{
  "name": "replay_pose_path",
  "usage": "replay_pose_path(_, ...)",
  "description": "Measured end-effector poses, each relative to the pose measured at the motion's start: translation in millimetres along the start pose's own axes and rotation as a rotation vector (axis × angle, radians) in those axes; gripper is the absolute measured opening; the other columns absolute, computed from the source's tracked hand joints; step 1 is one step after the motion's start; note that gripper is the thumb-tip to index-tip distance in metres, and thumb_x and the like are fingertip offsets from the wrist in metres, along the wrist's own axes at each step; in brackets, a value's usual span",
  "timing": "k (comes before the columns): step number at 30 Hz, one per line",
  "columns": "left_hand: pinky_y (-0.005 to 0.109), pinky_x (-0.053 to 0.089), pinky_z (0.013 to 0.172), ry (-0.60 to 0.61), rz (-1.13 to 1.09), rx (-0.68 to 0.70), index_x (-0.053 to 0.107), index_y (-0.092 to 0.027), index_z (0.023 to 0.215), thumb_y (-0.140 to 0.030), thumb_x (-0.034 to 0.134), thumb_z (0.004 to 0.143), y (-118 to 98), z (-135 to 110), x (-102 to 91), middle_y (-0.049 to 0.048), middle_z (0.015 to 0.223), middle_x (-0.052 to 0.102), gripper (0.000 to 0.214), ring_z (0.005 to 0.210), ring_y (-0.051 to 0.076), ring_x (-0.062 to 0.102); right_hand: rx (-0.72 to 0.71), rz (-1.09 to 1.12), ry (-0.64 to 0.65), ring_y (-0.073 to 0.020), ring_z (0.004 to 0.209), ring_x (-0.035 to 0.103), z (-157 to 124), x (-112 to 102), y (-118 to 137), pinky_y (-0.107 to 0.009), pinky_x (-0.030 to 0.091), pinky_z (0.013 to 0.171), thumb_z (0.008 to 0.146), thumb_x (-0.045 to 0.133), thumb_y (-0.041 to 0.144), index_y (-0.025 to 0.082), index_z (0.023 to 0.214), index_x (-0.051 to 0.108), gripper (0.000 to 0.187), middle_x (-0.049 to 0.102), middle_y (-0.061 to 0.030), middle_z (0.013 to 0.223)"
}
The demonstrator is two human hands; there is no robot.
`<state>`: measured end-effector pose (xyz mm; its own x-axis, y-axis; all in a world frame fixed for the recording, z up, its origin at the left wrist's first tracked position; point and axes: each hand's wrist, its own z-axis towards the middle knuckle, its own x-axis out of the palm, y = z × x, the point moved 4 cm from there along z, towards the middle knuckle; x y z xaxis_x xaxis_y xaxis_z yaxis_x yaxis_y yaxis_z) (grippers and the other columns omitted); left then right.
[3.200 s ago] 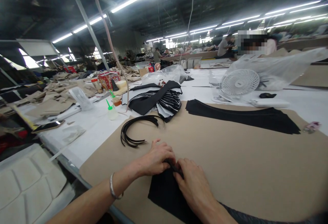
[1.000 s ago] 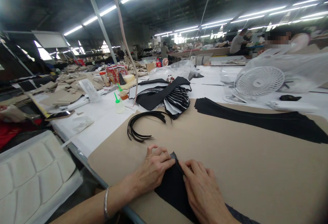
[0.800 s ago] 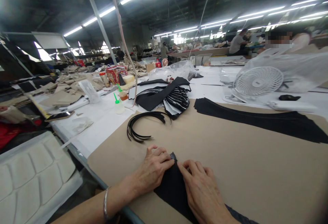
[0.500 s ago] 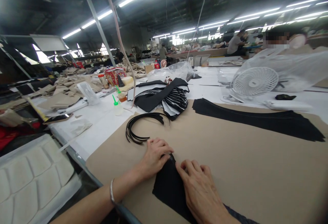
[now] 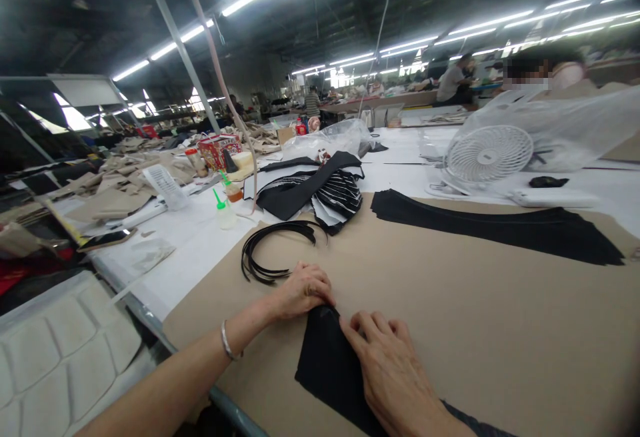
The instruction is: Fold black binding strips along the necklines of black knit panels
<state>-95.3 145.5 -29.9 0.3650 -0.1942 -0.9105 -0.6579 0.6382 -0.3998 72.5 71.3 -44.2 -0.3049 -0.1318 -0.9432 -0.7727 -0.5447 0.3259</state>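
A black fabric piece (image 5: 327, 370) lies flat on the brown sheet (image 5: 480, 330) in front of me. My left hand (image 5: 306, 289) is closed at its far end, with fingertips pinching the edge. Along the right edge, my right hand (image 5: 387, 364) has curled fingers, and thumb and forefinger grip the border near the left hand. A dark narrow line runs along that edge between the hands; I cannot tell whether it is a separate strip. Just beyond the left hand, thin black strips (image 5: 255, 257) lie in a loose curve.
Stacked black panels (image 5: 480, 227) lie at the right, and a fanned black pile (image 5: 335, 190) sits ahead. Green-tipped bottles (image 5: 225, 214), a white fan (image 5: 490, 157) and a phone (image 5: 107, 239) stand or lie around. The table edge (image 5: 145, 314) runs along the left.
My left hand has curled further, its fingertips shifting slightly at the far end of the black fabric piece. My right hand stays almost in place. The view has shifted a little.
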Motion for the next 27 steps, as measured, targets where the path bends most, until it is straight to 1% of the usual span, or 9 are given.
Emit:
replay_pose_path(3,0.031,0.034,0.091,0.024,-0.011,0.058,0.074,-0.027,0.089,-0.021,0.060,0.089,7,1,1.2,-0.0008,0.091,0.068,0.015,0.093,0.014,0.059,-0.001,0.002,0.013,-0.0217,0.096,0.045,1,0,0,-0.038,0.024,0.081,0.081,0.046,0.006,0.024,0.125,0.056,0.048,0.058,-0.0041,0.109)
replay_pose_path(6,0.030,0.037,0.092,0.046,-0.027,0.117,0.074,-0.028,0.092,-0.021,0.056,0.090,10,2,2.7,0.0005,0.092,0.067,0.019,0.093,0.014,0.058,-0.005,0.002,0.004,-0.0217,0.096,0.045,2,0,-1,-0.039,0.024,0.083,0.082,0.046,0.007,0.024,0.124,0.056,0.046,0.058,-0.0041,0.109)
replay_pose_path(11,0.030,0.040,0.092,0.064,-0.079,0.174,0.074,-0.025,0.094,-0.021,0.050,0.092,7,2,1.3,0.0033,0.091,0.067,0.024,0.092,0.015,0.058,-0.006,0.002,0.004,-0.0218,0.096,0.045,1,-1,-1,-0.038,0.024,0.082,0.082,0.046,0.006,0.025,0.123,0.057,0.046,0.058,-0.0037,0.108)
replay_pose_path(14,0.029,0.043,0.090,0.055,-0.134,0.161,0.074,-0.024,0.094,-0.023,0.048,0.093,4,2,-1.3,0.0049,0.093,0.067,0.025,0.091,0.015,0.059,-0.001,0.008,0.019,-0.0221,0.097,0.045,-1,-3,-1,-0.038,0.024,0.083,0.081,0.046,0.006,0.025,0.122,0.057,0.046,0.058,-0.0039,0.109)
replay_pose_path(16,0.028,0.046,0.087,0.046,-0.185,0.140,0.074,-0.022,0.094,-0.027,0.050,0.092,5,2,-3.0,0.0057,0.093,0.068,0.024,0.091,0.015,0.061,0.003,0.007,0.030,-0.0222,0.097,0.045,-1,-4,-1,-0.038,0.024,0.083,0.081,0.046,0.006,0.025,0.122,0.057,0.046,0.058,-0.0041,0.110)
replay_pose_path(21,0.029,0.050,0.083,0.034,-0.287,0.090,0.071,-0.017,0.100,-0.028,0.054,0.091,17,4,-7.9,0.0079,0.092,0.071,0.023,0.091,0.017,0.065,0.012,0.019,0.029,-0.0222,0.097,0.045,0,-4,-2,-0.038,0.024,0.082,0.083,0.046,0.007,0.026,0.119,0.058,0.043,0.057,-0.0039,0.110)
replay_pose_path(24,0.030,0.050,0.086,0.031,-0.278,0.079,0.070,-0.017,0.101,-0.028,0.059,0.087,17,4,-10.6,0.0075,0.095,0.070,0.021,0.092,0.017,0.064,0.012,0.021,0.036,-0.0225,0.097,0.045,1,-5,-1,-0.039,0.024,0.082,0.083,0.045,0.008,0.025,0.119,0.058,0.042,0.057,-0.0042,0.111)
replay_pose_path(27,0.029,0.048,0.088,0.047,-0.219,0.080,0.071,-0.020,0.101,-0.025,0.064,0.084,8,4,-9.5,0.0053,0.096,0.069,0.019,0.094,0.016,0.062,0.009,0.022,0.037,-0.0226,0.097,0.045,2,-5,-1,-0.039,0.024,0.081,0.082,0.045,0.007,0.024,0.116,0.060,0.041,0.057,-0.0047,0.110)
